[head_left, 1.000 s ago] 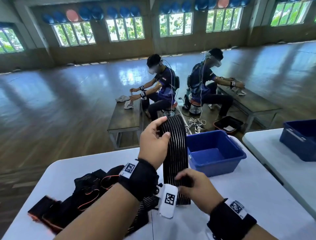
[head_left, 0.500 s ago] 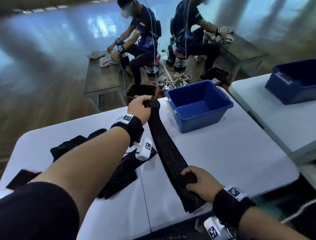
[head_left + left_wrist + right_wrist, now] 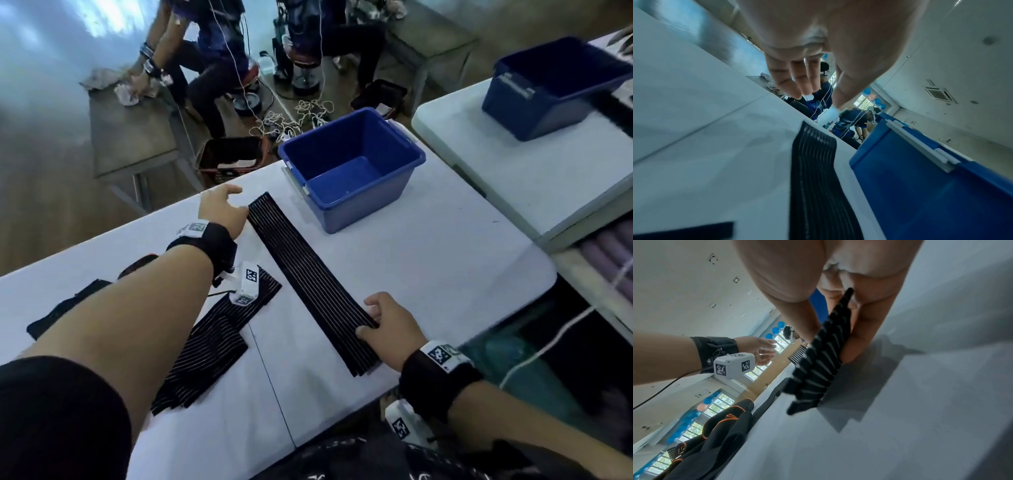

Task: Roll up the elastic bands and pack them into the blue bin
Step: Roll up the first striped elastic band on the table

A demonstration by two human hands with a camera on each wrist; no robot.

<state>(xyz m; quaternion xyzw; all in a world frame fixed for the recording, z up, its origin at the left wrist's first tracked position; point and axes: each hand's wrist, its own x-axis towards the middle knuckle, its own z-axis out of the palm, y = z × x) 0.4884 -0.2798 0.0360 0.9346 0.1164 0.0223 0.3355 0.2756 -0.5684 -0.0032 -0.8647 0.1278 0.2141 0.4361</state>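
A long black ribbed elastic band (image 3: 308,281) lies stretched flat on the white table (image 3: 428,274), running from the near edge toward the blue bin (image 3: 352,168). My right hand (image 3: 383,325) pinches its near end (image 3: 824,353) between thumb and fingers. My left hand (image 3: 222,209) hovers open just left of the band's far end (image 3: 813,141), fingers (image 3: 797,84) relaxed and holding nothing. The bin stands empty at the table's far edge. More black bands (image 3: 202,342) lie piled under my left forearm.
A second blue bin (image 3: 548,89) sits on a neighbouring white table (image 3: 531,178) at the right. Two seated people work at benches beyond the table. A dark basket (image 3: 229,157) and loose cords lie on the floor behind it.
The band went from held upright to laid flat along the table. My left hand has let go of its far end. My right hand keeps its hold on the near end.
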